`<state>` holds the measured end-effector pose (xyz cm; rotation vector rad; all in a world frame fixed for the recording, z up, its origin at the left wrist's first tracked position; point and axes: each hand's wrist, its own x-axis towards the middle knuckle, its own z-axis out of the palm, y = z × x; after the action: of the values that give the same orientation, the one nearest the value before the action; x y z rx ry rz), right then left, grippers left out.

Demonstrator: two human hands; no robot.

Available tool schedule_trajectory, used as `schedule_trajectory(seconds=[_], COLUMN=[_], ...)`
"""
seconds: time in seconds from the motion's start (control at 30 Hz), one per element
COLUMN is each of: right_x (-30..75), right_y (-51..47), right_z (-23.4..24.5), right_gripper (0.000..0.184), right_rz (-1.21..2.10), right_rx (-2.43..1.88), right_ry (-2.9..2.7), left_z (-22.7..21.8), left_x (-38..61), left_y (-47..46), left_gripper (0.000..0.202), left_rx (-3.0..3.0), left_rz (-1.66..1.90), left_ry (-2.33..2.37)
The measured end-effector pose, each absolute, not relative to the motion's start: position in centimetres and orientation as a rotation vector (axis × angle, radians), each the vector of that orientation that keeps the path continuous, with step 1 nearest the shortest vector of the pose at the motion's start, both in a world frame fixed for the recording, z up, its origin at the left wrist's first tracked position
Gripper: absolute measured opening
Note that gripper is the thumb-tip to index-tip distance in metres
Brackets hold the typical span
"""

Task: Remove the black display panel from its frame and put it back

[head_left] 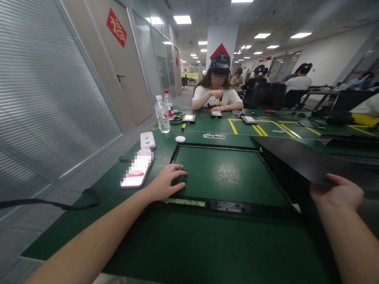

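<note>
A thin black rectangular frame (213, 146) lies flat on the green table (189, 244), with a green circuit strip (183, 202) along its near edge. My left hand (166, 182) rests on the frame's near-left corner, fingers curled down onto its edge. My right hand (340, 194) grips the near corner of a large black panel (296, 157), held tilted up above the frame's right side, thumb on top.
A phone (136, 172) lies left of the frame, with a white power bank (147, 139), a small white case (180, 139) and two water bottles (163, 114) beyond. A person sits across the table working on small devices. A black cable (59, 204) hangs off the left edge.
</note>
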<state>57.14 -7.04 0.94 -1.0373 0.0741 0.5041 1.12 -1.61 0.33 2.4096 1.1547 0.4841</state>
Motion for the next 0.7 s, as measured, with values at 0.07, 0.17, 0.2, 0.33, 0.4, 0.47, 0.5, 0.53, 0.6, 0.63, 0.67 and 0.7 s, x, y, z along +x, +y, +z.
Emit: schedule_trajectory(seconds=[0.07, 0.17, 0.2, 0.33, 0.4, 0.47, 0.5, 0.53, 0.6, 0.63, 0.67, 0.7], right_x=[57.2, 57.6, 57.7, 57.8, 57.7, 57.6, 57.6, 57.7, 58.0, 58.3, 58.6, 58.9], right_y=[-6.8, -6.5, -6.4, -6.5, -6.6, -6.6, -6.6, -6.6, -6.5, -6.4, -6.4, -6.5], right_z=[0.6, -0.3, -0.5, -1.2, -1.2, -1.1, -1.1, -1.1, -1.2, -1.4, -1.7, -2.1], right_gripper=[0.031, 0.028, 0.028, 0.027, 0.026, 0.028, 0.028, 0.029, 0.028, 0.028, 0.027, 0.026], right_rz=[0.488, 0.487, 0.499, 0.567, 0.578, 0.574, 0.571, 0.570, 0.572, 0.574, 0.573, 0.570], right_rx=[-1.116, -1.202, -1.214, -1.273, -1.290, -1.297, -1.302, -1.306, -1.318, -1.325, -1.331, -1.339], right_ry=[0.203, 0.243, 0.238, 0.259, 0.287, 0.312, 0.322, 0.325, 0.307, 0.288, 0.265, 0.241], left_z=[0.2, 0.2, 0.3, 0.5, 0.6, 0.8, 0.8, 0.9, 1.1, 1.2, 1.2, 1.3], left_x=[1.2, 1.5, 1.5, 1.7, 1.7, 1.7, 1.7, 1.8, 1.8, 1.9, 1.9, 2.0], left_y=[-1.6, -1.7, -1.7, -1.8, -1.8, -1.9, -1.9, -2.0, -2.1, -2.2, -2.3, -2.4], left_gripper=[0.047, 0.045, 0.045, 0.044, 0.044, 0.043, 0.043, 0.042, 0.042, 0.042, 0.042, 0.043], left_rx=[2.413, 2.407, 2.415, 2.417, 2.408, 2.402, 2.402, 2.403, 2.413, 2.423, 2.434, 2.443], left_rz=[0.498, 0.528, 0.513, 0.505, 0.510, 0.505, 0.502, 0.504, 0.503, 0.498, 0.492, 0.485], left_ry=[1.158, 1.176, 1.167, 1.165, 1.166, 1.164, 1.161, 1.158, 1.154, 1.156, 1.162, 1.167])
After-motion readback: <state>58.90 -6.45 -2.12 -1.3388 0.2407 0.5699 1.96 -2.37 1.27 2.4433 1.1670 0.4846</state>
